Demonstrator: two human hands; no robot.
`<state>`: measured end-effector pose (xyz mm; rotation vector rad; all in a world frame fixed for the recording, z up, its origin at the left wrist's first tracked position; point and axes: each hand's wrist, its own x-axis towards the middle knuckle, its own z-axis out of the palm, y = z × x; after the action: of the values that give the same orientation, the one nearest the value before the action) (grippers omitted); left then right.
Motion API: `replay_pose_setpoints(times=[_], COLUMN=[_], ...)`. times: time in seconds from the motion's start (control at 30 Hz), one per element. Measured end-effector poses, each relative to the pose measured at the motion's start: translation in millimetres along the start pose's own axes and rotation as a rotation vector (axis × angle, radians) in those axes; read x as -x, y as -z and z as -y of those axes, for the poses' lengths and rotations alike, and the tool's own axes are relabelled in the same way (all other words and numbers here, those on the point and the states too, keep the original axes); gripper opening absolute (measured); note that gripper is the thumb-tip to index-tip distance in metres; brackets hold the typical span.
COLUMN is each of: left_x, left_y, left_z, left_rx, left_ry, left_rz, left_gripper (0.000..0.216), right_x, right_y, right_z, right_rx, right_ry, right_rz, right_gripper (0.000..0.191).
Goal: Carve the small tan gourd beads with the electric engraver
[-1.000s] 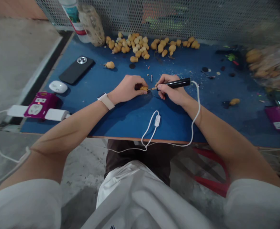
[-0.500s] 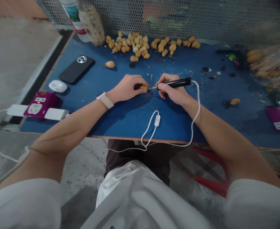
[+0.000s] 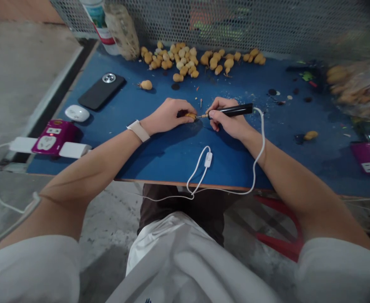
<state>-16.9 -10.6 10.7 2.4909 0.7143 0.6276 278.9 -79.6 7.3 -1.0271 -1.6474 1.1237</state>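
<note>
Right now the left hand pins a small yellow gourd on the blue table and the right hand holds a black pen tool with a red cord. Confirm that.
The cord is white, not red; the head view shows it trailing from the black pen tool in the right hand. The left hand does pin the small yellow gourd on the blue table.

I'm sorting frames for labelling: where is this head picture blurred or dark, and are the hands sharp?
Head view: left hand on a yellow gourd, right hand and black pen tool are sharp; the plastic bag at right is smeared; the top right corner darkens.
</note>
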Motion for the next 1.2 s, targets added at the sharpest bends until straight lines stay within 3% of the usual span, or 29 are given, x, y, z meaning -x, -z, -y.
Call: replay_pose_setpoints(times=[0.87,1.2], left_x=[1.3,1.3], left_y=[0.7,1.4], left_z=[1.7,2.8], left_rx=[0.046,0.04], left_ry=[0.006,-0.003], left_rz=[-0.001,0.002], left_gripper=[0.032,0.032], right_x=[0.1,2.2], right_y=[1.6,-0.1], right_z=[0.9,4.5], right_rx=[0.075,0.113], right_ry=[0.024,0.058], right_rz=[0.024,0.015], right_gripper=[0.044,0.052])
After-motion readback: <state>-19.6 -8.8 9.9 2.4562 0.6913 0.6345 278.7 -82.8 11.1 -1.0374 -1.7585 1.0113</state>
